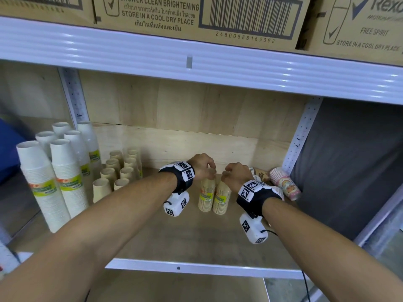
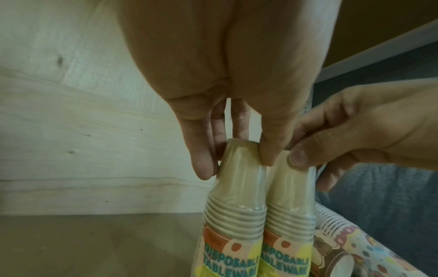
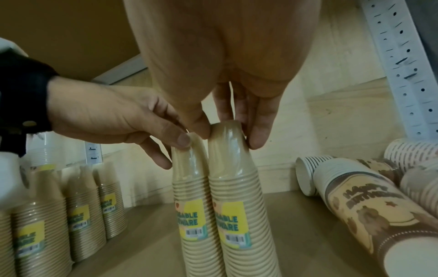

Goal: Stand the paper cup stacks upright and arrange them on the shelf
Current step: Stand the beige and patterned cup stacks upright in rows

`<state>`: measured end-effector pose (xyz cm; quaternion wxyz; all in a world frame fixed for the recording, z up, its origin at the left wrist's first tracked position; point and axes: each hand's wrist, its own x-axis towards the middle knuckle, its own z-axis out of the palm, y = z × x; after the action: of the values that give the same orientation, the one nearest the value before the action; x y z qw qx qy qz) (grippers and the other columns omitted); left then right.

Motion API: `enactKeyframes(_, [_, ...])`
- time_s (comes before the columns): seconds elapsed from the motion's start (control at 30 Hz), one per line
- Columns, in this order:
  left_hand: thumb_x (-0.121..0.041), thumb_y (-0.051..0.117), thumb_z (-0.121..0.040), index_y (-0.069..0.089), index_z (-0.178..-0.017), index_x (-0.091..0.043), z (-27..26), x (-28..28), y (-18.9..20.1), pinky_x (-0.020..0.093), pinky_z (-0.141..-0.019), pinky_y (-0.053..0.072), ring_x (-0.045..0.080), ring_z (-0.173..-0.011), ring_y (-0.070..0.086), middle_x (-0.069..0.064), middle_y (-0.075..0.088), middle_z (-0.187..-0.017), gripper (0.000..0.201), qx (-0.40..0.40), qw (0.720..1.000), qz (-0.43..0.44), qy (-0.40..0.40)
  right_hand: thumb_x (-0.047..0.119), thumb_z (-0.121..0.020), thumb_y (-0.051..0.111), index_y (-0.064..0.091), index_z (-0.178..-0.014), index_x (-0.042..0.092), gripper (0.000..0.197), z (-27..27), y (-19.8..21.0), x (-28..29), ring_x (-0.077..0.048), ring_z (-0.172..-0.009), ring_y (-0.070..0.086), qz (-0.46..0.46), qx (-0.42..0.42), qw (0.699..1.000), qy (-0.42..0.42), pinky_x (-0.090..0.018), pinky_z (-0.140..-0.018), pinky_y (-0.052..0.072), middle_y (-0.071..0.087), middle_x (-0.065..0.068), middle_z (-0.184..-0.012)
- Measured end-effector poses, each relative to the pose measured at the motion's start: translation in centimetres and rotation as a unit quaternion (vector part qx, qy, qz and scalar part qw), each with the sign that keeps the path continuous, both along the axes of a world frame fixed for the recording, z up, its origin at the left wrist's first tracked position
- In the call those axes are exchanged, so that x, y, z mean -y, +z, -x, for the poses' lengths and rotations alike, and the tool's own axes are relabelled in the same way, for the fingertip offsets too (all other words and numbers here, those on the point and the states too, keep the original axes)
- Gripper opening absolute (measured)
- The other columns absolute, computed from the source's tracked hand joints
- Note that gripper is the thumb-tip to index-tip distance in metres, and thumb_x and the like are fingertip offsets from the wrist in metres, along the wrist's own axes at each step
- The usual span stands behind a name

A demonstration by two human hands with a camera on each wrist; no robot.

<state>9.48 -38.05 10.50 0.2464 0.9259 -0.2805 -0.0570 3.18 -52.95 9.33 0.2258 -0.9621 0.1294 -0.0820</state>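
Two tan paper cup stacks in clear wrap stand upright side by side mid-shelf, the left stack (image 1: 206,192) (image 2: 234,206) (image 3: 189,187) and the right stack (image 1: 222,198) (image 2: 291,202) (image 3: 232,187). My left hand (image 1: 205,168) (image 2: 237,161) pinches the top of the left stack from above. My right hand (image 1: 231,173) (image 3: 228,136) pinches the top of the right stack the same way. At the right end, printed stacks lie on their sides: a brown birthday stack (image 1: 260,172) (image 3: 360,206) and a pink patterned stack (image 1: 285,185).
Tall white cup stacks (image 1: 61,175) and several shorter tan stacks (image 1: 120,171) (image 3: 80,215) stand upright at the left. The wooden shelf board (image 1: 185,236) runs toward me. A perforated white post (image 1: 302,136) bounds the right side; the upper shelf beam (image 1: 196,62) carries cardboard boxes (image 1: 152,14).
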Motion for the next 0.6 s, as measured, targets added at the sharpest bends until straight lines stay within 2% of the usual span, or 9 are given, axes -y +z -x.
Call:
enactKeyframes(0.1, [-0.034, 0.072, -0.082, 0.068, -0.111, -0.016, -0.1, 0.2, -0.1, 0.026, -0.073, 0.044, 0.018, -0.093, 0.054, -0.001, 0.051, -0.107, 0.034, 0.001, 1.0, 0.003, 0.014, 0.027, -0.08, 0.06, 0.068, -0.1, 0.016, 0.024, -0.1, 0.2, 0.0, -0.026, -0.096, 0.061, -0.002, -0.008, 1.0, 0.011, -0.025, -0.067, 0.043, 0.065, -0.004, -0.095])
enactKeyframes(0.23, [-0.026, 0.075, -0.078, 0.07, -0.106, -0.015, -0.1, 0.6, 0.4, 0.027, -0.071, 0.049, 0.02, -0.092, 0.061, 0.003, 0.065, -0.109, 0.03, -0.013, 1.0, -0.011, 0.016, 0.029, -0.079, 0.063, 0.068, -0.104, 0.016, 0.028, 0.1, 0.7, -0.1, -0.024, -0.094, 0.062, 0.012, -0.022, 0.999, 0.02, -0.026, -0.068, 0.046, 0.066, -0.004, -0.1])
enactKeyframes(0.3, [-0.021, 0.076, -0.077, 0.07, -0.107, -0.016, 0.1, 0.7, 0.9, 0.027, -0.072, 0.05, 0.02, -0.095, 0.063, 0.001, 0.066, -0.108, 0.031, -0.016, 0.999, -0.031, 0.012, 0.03, -0.078, 0.063, 0.068, -0.107, 0.017, 0.032, 0.2, 1.0, -0.2, -0.023, -0.095, 0.062, 0.019, -0.026, 0.999, 0.027, -0.027, -0.071, 0.049, 0.067, -0.004, -0.104])
enactKeyframes(0.4, [-0.015, 0.074, -0.079, 0.07, -0.111, -0.02, 0.6, 0.4, 2.0, 0.027, -0.073, 0.049, 0.02, -0.099, 0.06, -0.001, 0.057, -0.107, 0.032, -0.014, 0.997, -0.082, -0.006, 0.029, -0.077, 0.065, 0.066, -0.116, 0.02, 0.041, 0.3, 1.6, -0.8, -0.025, -0.102, 0.062, 0.027, -0.033, 0.998, 0.037, -0.029, -0.081, 0.052, 0.065, -0.007, -0.112])
enactKeyframes(0.47, [-0.012, 0.072, -0.08, 0.071, -0.113, -0.02, 0.9, 0.0, 3.0, 0.027, -0.074, 0.05, 0.02, -0.1, 0.061, 0.001, 0.059, -0.111, 0.034, -0.011, 0.992, -0.124, -0.02, 0.029, -0.076, 0.067, 0.066, -0.117, 0.02, 0.043, 0.4, 2.4, -1.3, -0.025, -0.106, 0.061, 0.03, -0.042, 0.997, 0.048, -0.033, -0.088, 0.053, 0.062, -0.006, -0.117])
enactKeyframes(0.53, [-0.009, 0.071, -0.08, 0.072, -0.114, -0.018, 1.2, -0.7, 4.0, 0.022, -0.067, 0.05, 0.018, -0.094, 0.062, 0.001, 0.064, -0.112, 0.035, -0.017, 0.987, -0.159, -0.024, 0.026, -0.078, 0.067, 0.068, -0.114, 0.015, 0.037, 0.7, 3.3, -2.1, -0.024, -0.104, 0.062, 0.055, -0.07, 0.993, 0.075, -0.033, -0.086, 0.054, 0.062, -0.007, -0.116])
enactKeyframes(0.6, [-0.008, 0.071, -0.081, 0.071, -0.115, -0.016, 1.7, -1.6, 5.1, 0.018, -0.056, 0.045, 0.012, -0.079, 0.059, 0.0, 0.065, -0.105, 0.035, -0.029, 0.98, -0.195, -0.027, 0.024, -0.079, 0.067, 0.07, -0.11, 0.009, 0.035, 0.9, 4.2, -3.1, -0.023, -0.101, 0.064, 0.072, -0.099, 0.986, 0.112, -0.033, -0.081, 0.054, 0.065, -0.009, -0.113])
